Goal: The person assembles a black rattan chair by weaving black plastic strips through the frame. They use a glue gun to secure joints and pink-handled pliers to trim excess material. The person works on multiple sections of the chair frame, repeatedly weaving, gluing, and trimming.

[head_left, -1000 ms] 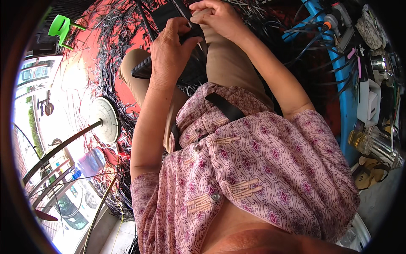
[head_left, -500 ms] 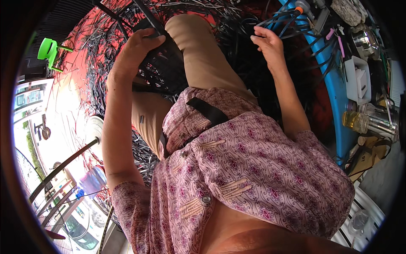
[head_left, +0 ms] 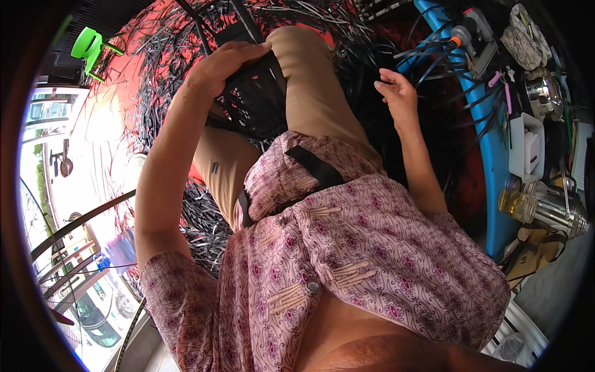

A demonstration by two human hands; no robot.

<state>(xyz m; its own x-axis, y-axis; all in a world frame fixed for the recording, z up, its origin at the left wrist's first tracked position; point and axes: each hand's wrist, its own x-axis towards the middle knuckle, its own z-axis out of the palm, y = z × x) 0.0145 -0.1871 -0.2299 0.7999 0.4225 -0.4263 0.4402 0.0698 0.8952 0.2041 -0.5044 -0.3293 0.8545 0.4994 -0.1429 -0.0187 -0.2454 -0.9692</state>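
Observation:
My left hand (head_left: 228,64) lies with outstretched fingers across the top of a dark, open-meshed woven piece (head_left: 251,93) beside my knee. Its fingertips reach toward the tan trouser leg (head_left: 310,80). Black upright bars (head_left: 246,22) rise just beyond that hand. Off to the right, my right hand (head_left: 400,99) hangs in the air with loosely curled fingers, thumb and fingertips apart. Nothing shows between them, though a thin black strip could be lost against the dark background. Black strips (head_left: 437,59) run near it, by the blue table edge (head_left: 474,93).
Tangled black strips (head_left: 167,68) cover the red floor around my legs. A green chair (head_left: 88,49) stands far left. On the right are a white plastic container (head_left: 527,149), a jar of yellow liquid (head_left: 517,206), a metal pot (head_left: 544,93) and a tan bag (head_left: 538,251).
My left hand has moved right and flattened over the woven piece. My right hand has come slightly down and nearer to me. The whole view has shifted a little.

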